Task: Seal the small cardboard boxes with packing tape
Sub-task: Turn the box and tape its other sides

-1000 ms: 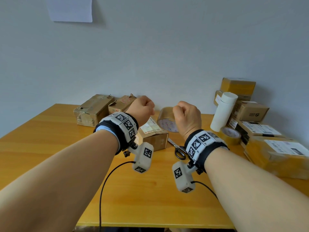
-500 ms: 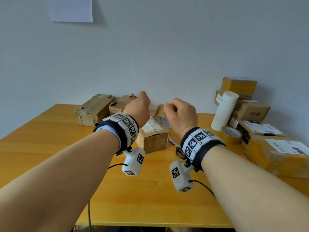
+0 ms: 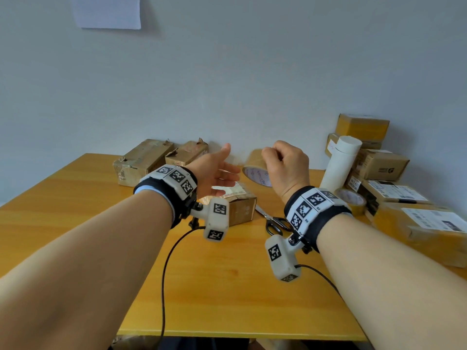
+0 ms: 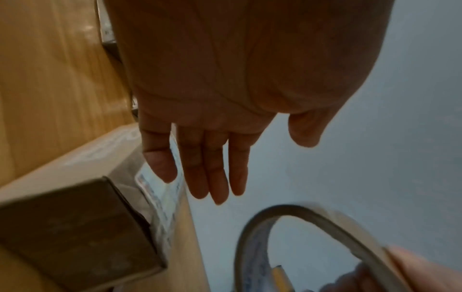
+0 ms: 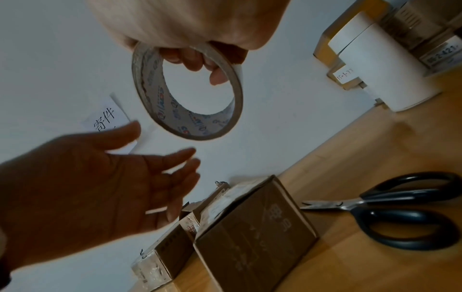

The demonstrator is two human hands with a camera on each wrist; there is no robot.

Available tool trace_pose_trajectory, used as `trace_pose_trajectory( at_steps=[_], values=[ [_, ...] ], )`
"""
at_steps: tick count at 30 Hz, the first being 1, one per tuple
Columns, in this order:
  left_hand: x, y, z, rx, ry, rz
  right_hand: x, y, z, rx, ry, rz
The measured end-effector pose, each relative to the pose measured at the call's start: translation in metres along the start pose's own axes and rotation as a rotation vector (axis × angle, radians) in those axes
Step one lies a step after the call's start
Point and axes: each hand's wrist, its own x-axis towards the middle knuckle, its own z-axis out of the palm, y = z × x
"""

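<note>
The right hand (image 3: 285,168) holds the roll of tape (image 5: 187,92) in the air, fingers (image 5: 217,75) hooked through its core and thumb side over the outer rim, so the roll hangs free to turn and feed. The left hand (image 3: 214,170) is spread flat, fingers straight, palm toward the roll, holding nothing; it sits just beside the roll without touching it, probably placed to find the loose tape end, which the views do not show. Directly below and between the two hands stands a small box (image 3: 237,205) with a label on its top, on the table (image 3: 227,286), where a strip pulled down would land on it. The scissors (image 3: 273,221) lie under the right wrist, just beside that box, within reach for cutting. Beyond the left hand, two more boxes (image 3: 161,157) rest against the wall. Beyond the right hand stand a white tube (image 3: 341,162), a second tape roll (image 3: 351,200) and stacked parcels (image 3: 379,168).
</note>
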Motion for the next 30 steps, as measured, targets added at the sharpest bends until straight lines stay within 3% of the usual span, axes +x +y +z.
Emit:
trace_pose_trajectory(
  at_steps=[3, 6, 9, 12, 16, 19, 23, 30],
  values=[
    [-0.001, 0.006, 0.006, -0.001, -0.025, 0.066, -0.002, 0.004, 0.000, 0.003, -0.007, 0.005],
    [0.001, 0.010, 0.004, 0.152, 0.118, 0.178, -0.002, 0.006, -0.002, -0.011, -0.096, 0.054],
    [0.001, 0.013, -0.003, 0.517, 0.281, 0.277, -0.003, 0.001, -0.006, -0.080, -0.359, 0.130],
    [0.000, 0.015, -0.008, 0.747, 0.310, 0.321, 0.001, -0.008, -0.005, -0.078, -0.604, 0.207],
    [0.003, 0.019, -0.011, 0.892, 0.335, 0.303, 0.007, 0.003, 0.004, 0.065, -0.777, 0.583],
    [0.005, 0.022, -0.012, 0.904, 0.331, 0.282, -0.004, 0.022, 0.003, -0.024, -0.954, 0.731],
    [0.015, 0.013, -0.004, 1.000, 0.289, 0.255, -0.021, 0.033, 0.007, 0.096, -0.996, 0.946],
    [0.039, -0.003, -0.001, 0.994, 0.254, 0.166, -0.026, 0.047, 0.023, 0.106, -0.970, 1.030]
  ],
)
